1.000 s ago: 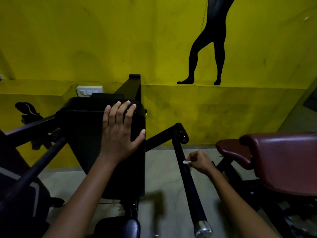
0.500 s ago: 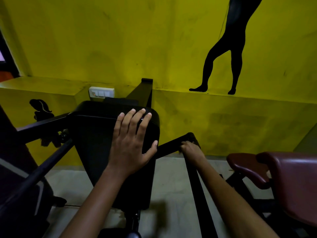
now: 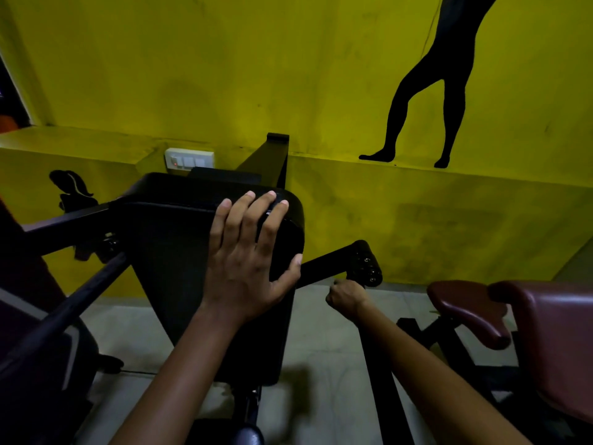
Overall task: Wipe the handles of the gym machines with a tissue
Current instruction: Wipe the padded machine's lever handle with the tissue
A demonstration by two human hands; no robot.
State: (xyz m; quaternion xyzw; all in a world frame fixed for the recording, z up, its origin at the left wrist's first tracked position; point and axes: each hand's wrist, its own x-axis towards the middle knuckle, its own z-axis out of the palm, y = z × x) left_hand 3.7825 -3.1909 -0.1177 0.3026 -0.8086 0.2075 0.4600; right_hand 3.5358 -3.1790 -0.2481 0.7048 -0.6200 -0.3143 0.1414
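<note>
While left hand (image 3: pixel 248 255) stays, right hand (image 3: pixel 345 297) lower.

The right hand (image 3: pixel 345 297) has slid up the black handle bar (image 3: pixel 382 374) to just below its top joint

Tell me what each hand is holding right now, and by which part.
The right hand grips the black handle bar at its top end, just below the pivot joint. The left hand holds nothing, lying flat on the black pad.

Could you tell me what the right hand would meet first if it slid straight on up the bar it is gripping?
Most likely the black joint at the top of the bar: the right hand grips just below it, nearly touching. Depth is hard to judge.
</note>
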